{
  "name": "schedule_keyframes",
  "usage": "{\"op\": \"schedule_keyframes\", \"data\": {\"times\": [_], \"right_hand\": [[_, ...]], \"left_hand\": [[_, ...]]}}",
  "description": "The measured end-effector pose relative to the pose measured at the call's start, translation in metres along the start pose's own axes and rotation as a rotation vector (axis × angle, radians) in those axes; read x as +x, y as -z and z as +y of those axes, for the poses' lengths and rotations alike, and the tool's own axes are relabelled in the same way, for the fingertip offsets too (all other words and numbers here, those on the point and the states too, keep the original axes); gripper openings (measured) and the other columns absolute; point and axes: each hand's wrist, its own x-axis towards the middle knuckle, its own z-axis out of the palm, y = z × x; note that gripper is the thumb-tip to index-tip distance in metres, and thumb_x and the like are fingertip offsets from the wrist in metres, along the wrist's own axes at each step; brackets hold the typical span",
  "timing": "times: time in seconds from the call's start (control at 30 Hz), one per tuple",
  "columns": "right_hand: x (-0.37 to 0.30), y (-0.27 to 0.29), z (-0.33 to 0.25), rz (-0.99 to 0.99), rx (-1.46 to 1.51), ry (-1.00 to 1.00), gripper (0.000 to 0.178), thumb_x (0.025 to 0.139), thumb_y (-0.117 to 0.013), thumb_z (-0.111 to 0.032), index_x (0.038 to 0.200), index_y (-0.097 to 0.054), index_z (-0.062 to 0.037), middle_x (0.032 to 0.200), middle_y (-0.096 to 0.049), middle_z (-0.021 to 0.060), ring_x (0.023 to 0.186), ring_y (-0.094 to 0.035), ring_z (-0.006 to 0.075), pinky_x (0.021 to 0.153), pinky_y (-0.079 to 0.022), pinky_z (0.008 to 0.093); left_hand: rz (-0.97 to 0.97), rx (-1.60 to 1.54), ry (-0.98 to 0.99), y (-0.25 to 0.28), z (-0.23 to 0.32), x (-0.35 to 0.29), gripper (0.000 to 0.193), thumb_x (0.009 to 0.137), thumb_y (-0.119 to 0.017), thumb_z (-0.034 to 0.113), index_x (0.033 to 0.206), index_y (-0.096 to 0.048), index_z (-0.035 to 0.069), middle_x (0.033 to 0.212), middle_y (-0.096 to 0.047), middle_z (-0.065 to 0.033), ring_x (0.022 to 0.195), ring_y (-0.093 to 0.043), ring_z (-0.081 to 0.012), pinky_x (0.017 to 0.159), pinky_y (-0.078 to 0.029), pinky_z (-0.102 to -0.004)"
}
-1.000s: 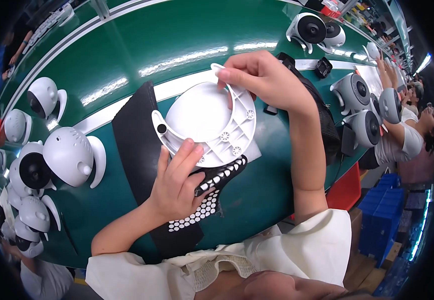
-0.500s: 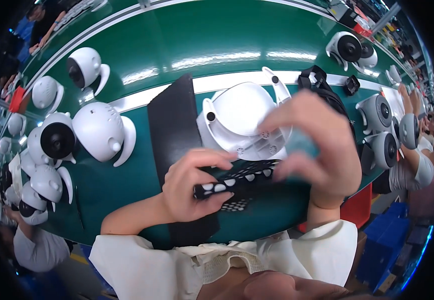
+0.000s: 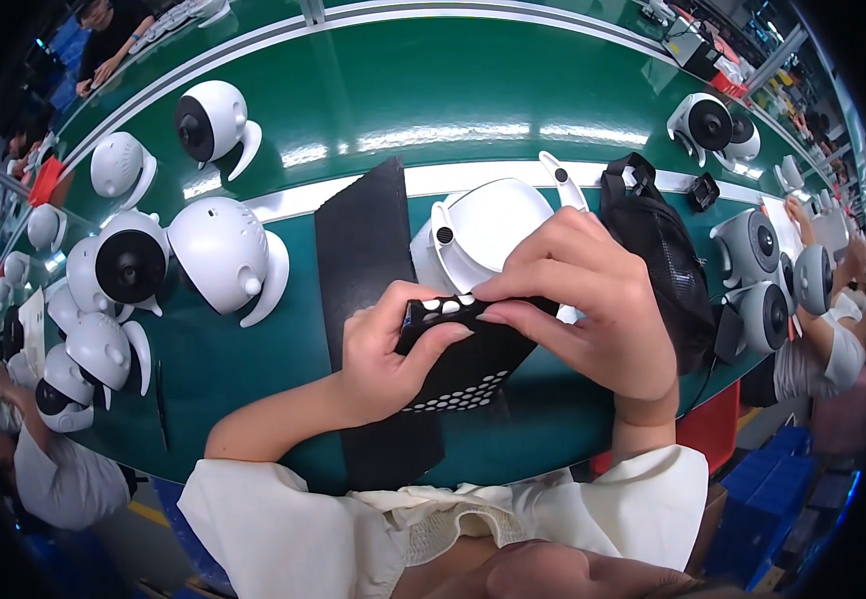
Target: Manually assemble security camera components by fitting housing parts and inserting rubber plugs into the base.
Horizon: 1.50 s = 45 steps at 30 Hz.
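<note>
A black sheet with rows of white round spots (image 3: pixel 458 394) is bent over in my hands, above the table's near part. My left hand (image 3: pixel 381 349) is closed on its left end, thumb in front and fingers behind. At the upper folded edge, the thumb and forefinger of my right hand (image 3: pixel 593 299) pinch together beside the white spots. Whether they grip a single spot is too small to tell. Just beyond, a white plastic housing (image 3: pixel 493 225) lies with its flat round face up. Two arms with dark round pads stick out from it; my right hand covers its near right part.
A black mat (image 3: pixel 368 260) lies under and left of the housing. White round-bodied devices (image 3: pixel 223 255) crowd the left side; grey ones (image 3: pixel 753 245) stand at right. A black bag (image 3: pixel 668 270) lies right of my hand, a thin dark tool (image 3: pixel 161 404) at left. Other people sit at both sides.
My right hand has come down and left from above the housing to the sheet's edge. The sheet has tilted, its folded edge raised, and my left hand has shifted up slightly.
</note>
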Motion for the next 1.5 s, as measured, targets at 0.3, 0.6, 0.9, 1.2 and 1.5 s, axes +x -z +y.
{"op": "schedule_keyframes", "data": {"times": [0.3, 0.6, 0.9, 1.2, 1.5], "right_hand": [[-0.004, -0.025, -0.015, 0.111, -0.379, 0.027, 0.026, 0.056, -0.072, -0.005, 0.081, -0.066, -0.0100, 0.069, -0.053, 0.0013, 0.063, -0.048, 0.0168, 0.057, -0.034, 0.0273], [0.004, -0.045, -0.016, 0.117, -0.304, 0.108, 0.023, 0.061, -0.068, 0.002, 0.082, -0.060, -0.0030, 0.068, -0.049, 0.0064, 0.061, -0.047, 0.0206, 0.054, -0.039, 0.0306], [0.013, -0.050, -0.017, 0.120, -0.207, 0.057, 0.023, 0.062, -0.068, 0.003, 0.082, -0.060, -0.0028, 0.070, -0.051, 0.0063, 0.064, -0.049, 0.0206, 0.055, -0.040, 0.0288], [0.007, -0.029, -0.027, 0.118, 0.347, -0.085, 0.037, 0.062, -0.070, 0.001, 0.092, -0.050, 0.0037, 0.076, -0.054, 0.0075, 0.070, -0.050, 0.0134, 0.062, -0.035, 0.0223], [0.005, -0.037, -0.021, -0.141, 0.374, -0.418, 0.041, 0.070, -0.058, 0.008, 0.107, -0.044, 0.0004, 0.075, -0.057, 0.0021, 0.064, -0.045, 0.0038, 0.057, -0.032, 0.0173]], "left_hand": [[0.061, -0.138, 0.157, 0.010, 0.002, -0.006, 0.016, 0.081, -0.060, 0.009, 0.083, -0.047, 0.001, 0.064, -0.054, -0.0014, 0.059, -0.048, -0.0029, 0.051, -0.038, -0.0188], [0.062, -0.539, 0.380, 0.022, 0.010, -0.002, 0.009, 0.086, -0.052, 0.008, 0.090, -0.046, 0.002, 0.079, -0.051, 0.0011, 0.072, -0.044, -0.0011, 0.063, -0.038, -0.0166], [-0.012, -0.445, 0.324, 0.037, 0.005, -0.010, 0.011, 0.085, -0.054, 0.008, 0.085, -0.044, 0.003, 0.079, -0.052, 0.0010, 0.072, -0.044, -0.0008, 0.061, -0.038, -0.0169], [-0.366, -0.097, 0.168, 0.064, 0.016, -0.003, 0.018, 0.077, -0.063, 0.010, 0.091, -0.053, 0.003, 0.090, -0.058, -0.0106, 0.082, -0.058, -0.0184, 0.069, -0.043, -0.0257], [-0.572, 0.453, -0.241, 0.080, 0.022, 0.004, 0.033, 0.055, -0.073, 0.011, 0.066, -0.043, 0.003, 0.130, -0.037, -0.0175, 0.125, -0.022, -0.0415, 0.096, -0.028, -0.0522]]}}
